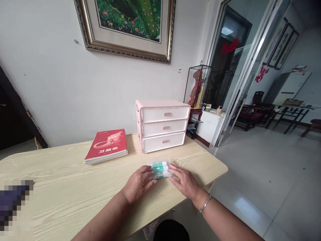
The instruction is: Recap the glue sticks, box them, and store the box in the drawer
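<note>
I have the left hand (139, 183) and right hand (186, 183), fingers (145, 169) partly spread, gripping opposite ends of a clear plastic case (164, 161) of teal-and-white glue sticks (159, 169) on the wood-grain worktop (75, 187); the pink three-drawer organizer (164, 128) stands just beyond.

A: Position of drawer unit (164, 127)?
B: Far part of the desk (62, 187), right of the book (107, 145).
A: And the case (160, 161) of tubes (159, 169)?
B: Nearer than the unit, between left hand (139, 183) and right hand (187, 182).
</note>
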`<state>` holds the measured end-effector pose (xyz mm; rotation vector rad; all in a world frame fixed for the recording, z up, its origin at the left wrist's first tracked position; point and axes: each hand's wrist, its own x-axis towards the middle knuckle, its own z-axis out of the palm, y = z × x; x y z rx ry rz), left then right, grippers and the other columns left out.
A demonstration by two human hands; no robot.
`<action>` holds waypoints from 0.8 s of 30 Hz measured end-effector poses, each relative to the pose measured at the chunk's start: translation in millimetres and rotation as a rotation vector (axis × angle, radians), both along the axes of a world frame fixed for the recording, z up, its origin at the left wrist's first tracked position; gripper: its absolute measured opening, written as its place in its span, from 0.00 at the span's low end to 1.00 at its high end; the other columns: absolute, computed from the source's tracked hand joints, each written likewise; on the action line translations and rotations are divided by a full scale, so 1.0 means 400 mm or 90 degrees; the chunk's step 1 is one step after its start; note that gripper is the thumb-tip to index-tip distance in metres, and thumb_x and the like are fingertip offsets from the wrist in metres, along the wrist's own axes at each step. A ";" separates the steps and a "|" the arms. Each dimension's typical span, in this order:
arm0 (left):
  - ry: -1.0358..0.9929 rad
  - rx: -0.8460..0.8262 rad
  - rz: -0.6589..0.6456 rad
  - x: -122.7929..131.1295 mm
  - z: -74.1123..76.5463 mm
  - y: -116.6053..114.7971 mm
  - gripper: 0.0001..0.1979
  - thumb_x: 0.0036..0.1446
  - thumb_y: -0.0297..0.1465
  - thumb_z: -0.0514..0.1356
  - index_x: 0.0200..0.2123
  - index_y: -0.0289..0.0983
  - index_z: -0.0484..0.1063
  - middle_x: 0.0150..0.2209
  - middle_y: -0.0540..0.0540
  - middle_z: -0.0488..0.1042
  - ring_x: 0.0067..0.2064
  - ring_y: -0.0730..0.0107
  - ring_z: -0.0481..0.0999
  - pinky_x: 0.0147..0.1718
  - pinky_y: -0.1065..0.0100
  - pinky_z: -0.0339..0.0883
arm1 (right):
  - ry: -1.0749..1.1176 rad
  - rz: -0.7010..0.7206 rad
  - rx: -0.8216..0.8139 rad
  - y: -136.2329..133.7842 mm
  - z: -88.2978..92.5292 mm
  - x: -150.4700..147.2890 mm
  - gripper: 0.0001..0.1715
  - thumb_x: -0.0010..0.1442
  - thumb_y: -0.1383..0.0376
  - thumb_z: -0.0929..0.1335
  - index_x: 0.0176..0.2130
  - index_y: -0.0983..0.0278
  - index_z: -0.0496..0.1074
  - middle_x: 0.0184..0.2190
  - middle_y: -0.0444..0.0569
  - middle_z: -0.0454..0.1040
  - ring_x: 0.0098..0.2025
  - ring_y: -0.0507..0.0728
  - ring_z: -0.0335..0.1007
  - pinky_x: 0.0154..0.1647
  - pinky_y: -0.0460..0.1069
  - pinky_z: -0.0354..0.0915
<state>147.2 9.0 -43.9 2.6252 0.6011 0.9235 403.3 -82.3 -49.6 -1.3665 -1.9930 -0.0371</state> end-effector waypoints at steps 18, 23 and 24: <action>0.016 0.025 0.035 0.018 -0.028 0.014 0.11 0.64 0.36 0.57 0.43 0.40 0.76 0.45 0.42 0.76 0.48 0.58 0.74 0.47 0.58 0.72 | 0.067 -0.037 0.066 0.031 -0.038 -0.013 0.14 0.60 0.68 0.71 0.47 0.59 0.78 0.53 0.52 0.76 0.54 0.62 0.73 0.57 0.58 0.70; -0.008 0.040 0.035 0.025 -0.032 0.012 0.09 0.65 0.35 0.56 0.41 0.41 0.75 0.42 0.43 0.76 0.48 0.59 0.75 0.48 0.58 0.72 | 0.028 -0.031 0.067 0.034 -0.043 -0.017 0.14 0.63 0.68 0.69 0.49 0.59 0.77 0.53 0.52 0.76 0.55 0.62 0.72 0.58 0.58 0.69; -0.014 0.041 0.032 0.026 -0.032 0.012 0.09 0.65 0.35 0.56 0.41 0.41 0.75 0.42 0.44 0.77 0.48 0.59 0.75 0.48 0.58 0.72 | 0.022 -0.032 0.064 0.035 -0.044 -0.017 0.15 0.64 0.68 0.68 0.49 0.58 0.76 0.53 0.52 0.75 0.55 0.62 0.72 0.58 0.58 0.69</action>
